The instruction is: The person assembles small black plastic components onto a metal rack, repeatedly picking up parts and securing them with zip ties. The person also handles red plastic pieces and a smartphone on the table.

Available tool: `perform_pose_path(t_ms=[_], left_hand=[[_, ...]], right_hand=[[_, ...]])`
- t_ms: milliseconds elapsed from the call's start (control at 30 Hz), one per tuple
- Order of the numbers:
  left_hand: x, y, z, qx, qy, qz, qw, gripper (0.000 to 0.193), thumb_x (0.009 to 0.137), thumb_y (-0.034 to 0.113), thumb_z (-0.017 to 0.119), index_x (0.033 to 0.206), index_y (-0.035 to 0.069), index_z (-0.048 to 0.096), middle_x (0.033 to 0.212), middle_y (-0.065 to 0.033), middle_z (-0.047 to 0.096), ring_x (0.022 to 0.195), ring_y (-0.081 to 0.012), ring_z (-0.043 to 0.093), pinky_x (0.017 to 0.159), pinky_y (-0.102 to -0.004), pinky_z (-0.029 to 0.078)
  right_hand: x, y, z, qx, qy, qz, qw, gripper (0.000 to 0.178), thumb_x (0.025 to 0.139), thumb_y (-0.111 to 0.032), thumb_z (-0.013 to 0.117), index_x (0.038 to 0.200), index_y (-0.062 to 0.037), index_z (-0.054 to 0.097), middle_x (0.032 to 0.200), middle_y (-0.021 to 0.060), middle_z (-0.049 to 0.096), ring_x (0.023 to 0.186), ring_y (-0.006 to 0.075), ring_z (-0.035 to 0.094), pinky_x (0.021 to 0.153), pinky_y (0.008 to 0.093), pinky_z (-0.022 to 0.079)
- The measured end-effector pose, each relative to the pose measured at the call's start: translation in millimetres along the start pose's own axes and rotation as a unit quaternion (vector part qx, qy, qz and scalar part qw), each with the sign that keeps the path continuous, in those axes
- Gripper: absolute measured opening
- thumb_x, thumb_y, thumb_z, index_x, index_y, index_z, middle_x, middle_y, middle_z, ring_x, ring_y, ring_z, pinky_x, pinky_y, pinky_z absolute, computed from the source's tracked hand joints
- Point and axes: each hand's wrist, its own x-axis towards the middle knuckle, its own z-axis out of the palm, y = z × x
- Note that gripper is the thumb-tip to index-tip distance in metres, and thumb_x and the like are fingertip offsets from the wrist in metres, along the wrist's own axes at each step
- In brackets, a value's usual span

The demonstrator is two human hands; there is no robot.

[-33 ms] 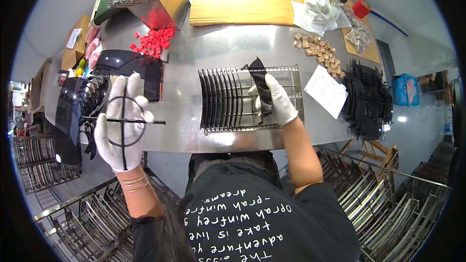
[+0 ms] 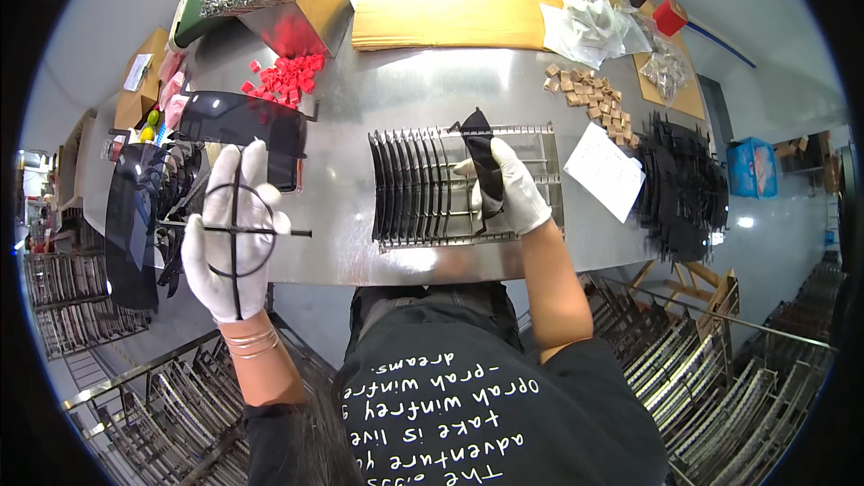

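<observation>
My left hand, in a white glove, is raised palm up at the left with fingers loosely bent. Across its palm lies a thin black ring with crossed bars; what it is, I cannot tell. My gloved right hand pinches a black curved, pointed plastic piece over the right part of a metal rack. Several slim curved black strips stand in a row along the rack's left part. Beyond the left hand are glossy dark panels and more black pieces.
Red blocks lie near an open metal box. Brown blocks, a white sheet and a black stack of parts fill the right. Cardboard and plastic bags sit at the back. Slatted racks stand behind me.
My left hand and the black ring have shifted slightly right and nearer me. The dark panels on the left look a little different in outline. The right hand has barely moved.
</observation>
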Motion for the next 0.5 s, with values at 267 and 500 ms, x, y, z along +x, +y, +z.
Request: perform_pose_path(t_ms=[267, 500], left_hand=[[1, -23, -9, 0.143, -0.026, -0.022, 0.989, 0.083, 0.104, 0.046, 0.051, 0.163, -0.006, 0.025, 0.155, -0.0279, 0.046, 0.107, -0.0255, 0.06, 0.08, -0.0349, 0.055], [7, -27, 7, 0.149, -0.187, -0.305, 0.922, 0.078, 0.093, 0.038, 0.064, 0.146, -0.015, 0.044, 0.115, -0.0279, 0.067, 0.083, -0.0284, 0.069, 0.072, -0.0397, 0.059]], right_hand=[[15, 15, 13, -0.283, -0.02, -0.032, 0.958, 0.069, 0.104, -0.048, 0.056, 0.153, -0.0018, 0.041, 0.133, 0.022, 0.059, 0.114, 0.0298, 0.064, 0.093, 0.0362, 0.053], [-43, -66, 88, -0.401, -0.046, -0.431, 0.807, 0.086, 0.074, -0.007, 0.088, 0.15, -0.0025, 0.048, 0.147, 0.0234, 0.053, 0.132, 0.0358, 0.057, 0.109, 0.0454, 0.048]])
